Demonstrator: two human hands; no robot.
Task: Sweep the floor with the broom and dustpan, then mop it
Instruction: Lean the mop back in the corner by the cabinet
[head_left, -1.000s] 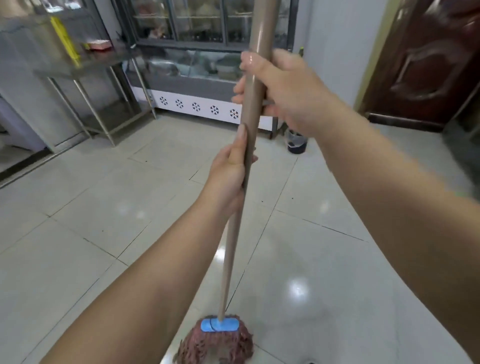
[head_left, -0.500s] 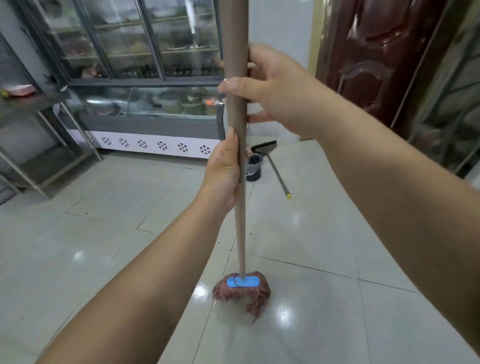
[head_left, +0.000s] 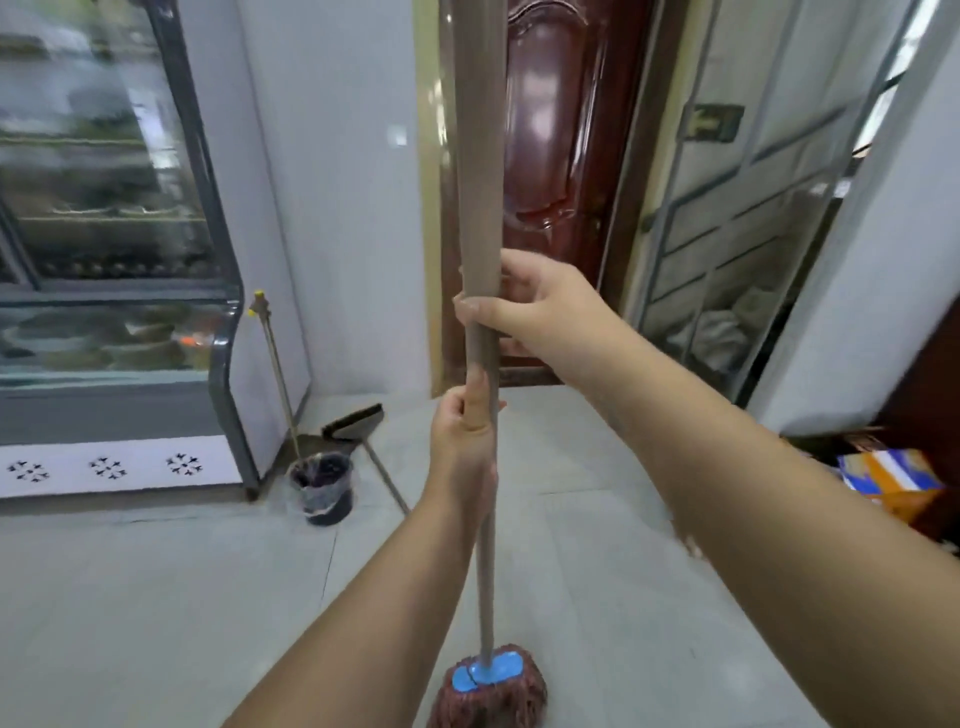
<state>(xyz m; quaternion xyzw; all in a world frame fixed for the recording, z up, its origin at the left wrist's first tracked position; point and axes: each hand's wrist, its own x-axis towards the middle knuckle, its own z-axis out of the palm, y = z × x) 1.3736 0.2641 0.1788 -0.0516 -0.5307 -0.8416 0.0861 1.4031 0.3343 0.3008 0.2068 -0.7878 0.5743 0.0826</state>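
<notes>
Both my hands grip the long brown mop handle (head_left: 478, 156), which stands nearly upright in front of me. My right hand (head_left: 530, 312) wraps round it higher up. My left hand (head_left: 462, 436) holds it just below, thumb along the shaft. The mop head (head_left: 488, 691), reddish-brown strands under a blue clamp, rests on the pale tiled floor (head_left: 156, 597) at the bottom of the view. The dark dustpan (head_left: 322, 447) with its upright pole stands by the display case corner. The broom (head_left: 363, 421) lies on the floor beside it.
A glass-fronted display fridge (head_left: 104, 260) fills the left side. A small dark bin (head_left: 322, 488) with a plastic liner stands at its corner. A dark red door (head_left: 561, 156) is straight ahead, a metal gate (head_left: 727, 234) to its right. An orange-blue box (head_left: 893, 483) sits at the right.
The view has swung to the right, from the steel table and fridge to the door. The mop head moved from the left tiles toward the door side. Both hands kept their grip.
</notes>
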